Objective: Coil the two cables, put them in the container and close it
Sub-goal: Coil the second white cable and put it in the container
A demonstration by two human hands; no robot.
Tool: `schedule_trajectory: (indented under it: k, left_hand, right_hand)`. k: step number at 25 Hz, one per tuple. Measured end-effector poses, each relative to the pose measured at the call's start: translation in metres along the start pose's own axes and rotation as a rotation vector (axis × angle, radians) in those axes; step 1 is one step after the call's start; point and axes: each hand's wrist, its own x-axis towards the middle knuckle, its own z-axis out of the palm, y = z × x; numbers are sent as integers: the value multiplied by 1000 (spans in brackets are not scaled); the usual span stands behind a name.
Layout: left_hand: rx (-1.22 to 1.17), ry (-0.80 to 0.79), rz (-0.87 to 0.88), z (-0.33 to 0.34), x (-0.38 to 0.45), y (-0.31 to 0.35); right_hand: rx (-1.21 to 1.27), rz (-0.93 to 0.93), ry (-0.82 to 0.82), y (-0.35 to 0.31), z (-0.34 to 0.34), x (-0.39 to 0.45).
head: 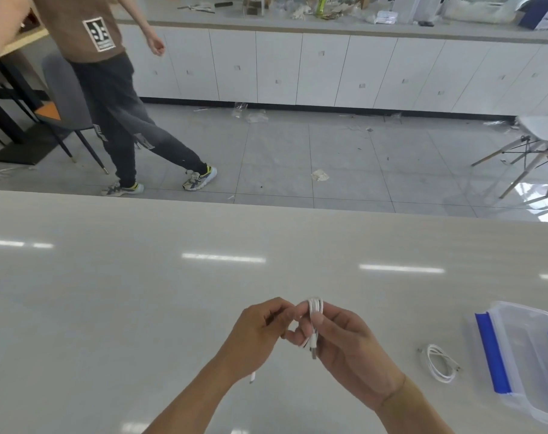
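Coiling stage. The right hand (344,349) pinches a small white cable bundle (315,306) between thumb and fingers, keeping its loops together; the left hand (260,333), fingers curled, pinches the same cable just beside it, apparently to feed the loose end. A second coiled cable (440,363) lies on the table (141,292), near right, beside the clear blue-clipped container (517,355).
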Motion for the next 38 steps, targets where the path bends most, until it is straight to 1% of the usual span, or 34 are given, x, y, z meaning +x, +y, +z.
schedule_trajectory:
  k: [3,6,11,14,17,21,26,28,30,32,33,35,38]
  left_hand:
    - [43,-6,-32,22,-8,-2]
    - [59,-21,-53,35,-15,-7]
    - [136,-41,-81,42,-18,-8]
    - [231,-71,-60,47,-21,-4]
    - [277,-88,-41,50,-25,0]
    - [323,-15,-51,40,-25,2]
    - [506,41,-14,23,-23,9]
    - [586,74,31,17,-24,13]
    - [674,96,107,8,-26,19]
    - [723,94,205,-1,-25,28]
    - [719,83,235,-7,-24,33]
    - [634,55,217,-18,-20,43]
    - [353,-3,124,-29,-14,47]
  right_hand:
    - [77,-43,72,-1,0,4]
    - [112,-77,217,-2,-4,7]
    - [172,-161,383,3,-8,12]
    - [208,-196,427,7,-7,15]
    - [206,-197,435,6,-7,16]
    - [110,-171,444,4,-10,16]
    - [150,-114,416,2,-14,12]
    - [129,-112,403,3,-16,12]
    - [12,-91,400,6,-18,11]
    - [-171,-40,367,9,-18,7]
    - [-241,-10,335,11,-17,5]
    - [-288,35,253,11,-13,1]
    - [-317,73,127,8,-6,-3]
